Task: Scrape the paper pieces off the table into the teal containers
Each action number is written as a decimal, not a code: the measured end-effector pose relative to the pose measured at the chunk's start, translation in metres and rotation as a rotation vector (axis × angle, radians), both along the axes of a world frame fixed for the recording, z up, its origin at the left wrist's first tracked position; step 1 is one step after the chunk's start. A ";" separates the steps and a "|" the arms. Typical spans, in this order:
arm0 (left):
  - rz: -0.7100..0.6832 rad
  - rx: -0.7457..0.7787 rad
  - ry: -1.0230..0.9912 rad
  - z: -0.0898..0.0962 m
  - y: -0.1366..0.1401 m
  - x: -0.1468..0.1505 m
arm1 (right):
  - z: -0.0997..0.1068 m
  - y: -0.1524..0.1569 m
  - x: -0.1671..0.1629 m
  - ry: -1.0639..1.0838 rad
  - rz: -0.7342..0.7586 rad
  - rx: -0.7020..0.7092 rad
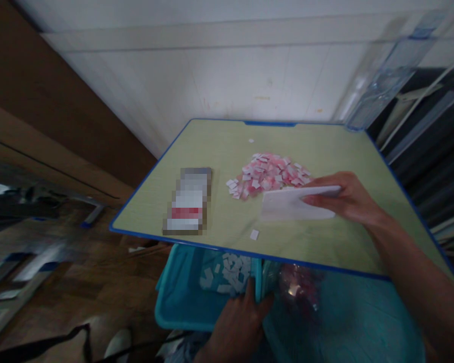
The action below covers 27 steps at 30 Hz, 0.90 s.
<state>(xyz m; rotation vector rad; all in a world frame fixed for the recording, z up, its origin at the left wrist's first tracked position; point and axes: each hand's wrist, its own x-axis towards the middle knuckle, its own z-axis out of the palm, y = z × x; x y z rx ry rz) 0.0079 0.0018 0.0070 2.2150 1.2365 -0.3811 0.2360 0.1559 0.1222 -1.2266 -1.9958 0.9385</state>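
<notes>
I see the chip pile (269, 174) mid-table (219, 146) | card (297, 203) before it, right | box (189, 201) left | bin (181, 302) under near edge

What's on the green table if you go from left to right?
Blurred-out box → lone white piece → pile of pink and white pieces → white card → right hand holding that card.

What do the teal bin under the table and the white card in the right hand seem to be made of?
The teal bin, gripped by the left hand, looks like moulded plastic: even colour, smooth rounded rim. The white card in the right hand seems stiff paper or thin plastic: flat, matte, unbent; blur leaves it open.
</notes>
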 end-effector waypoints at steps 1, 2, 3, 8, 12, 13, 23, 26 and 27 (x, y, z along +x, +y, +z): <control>0.002 -0.005 -0.002 0.000 0.000 0.000 | -0.002 0.000 -0.003 -0.005 0.021 0.026; 0.004 -0.008 0.000 0.001 0.000 0.000 | -0.004 0.000 -0.006 -0.011 0.048 0.055; 0.004 -0.010 0.002 0.001 0.000 0.000 | -0.006 0.000 -0.010 -0.020 0.078 0.087; 0.004 -0.004 0.020 0.002 0.001 0.001 | 0.001 -0.004 -0.014 -0.068 0.233 0.218; -0.003 0.003 0.011 0.003 0.001 0.001 | 0.013 -0.006 0.001 -0.126 0.244 0.210; 0.001 0.002 0.011 0.003 0.001 0.001 | 0.014 -0.006 0.005 -0.135 0.237 0.195; 0.008 -0.006 0.020 0.004 0.001 0.001 | 0.003 -0.004 0.001 -0.065 0.141 0.115; 0.008 0.003 0.009 0.003 0.001 0.001 | 0.000 -0.004 -0.010 -0.036 0.248 0.132; 0.007 0.006 0.012 0.003 0.001 0.001 | -0.001 -0.004 -0.013 -0.026 0.277 0.146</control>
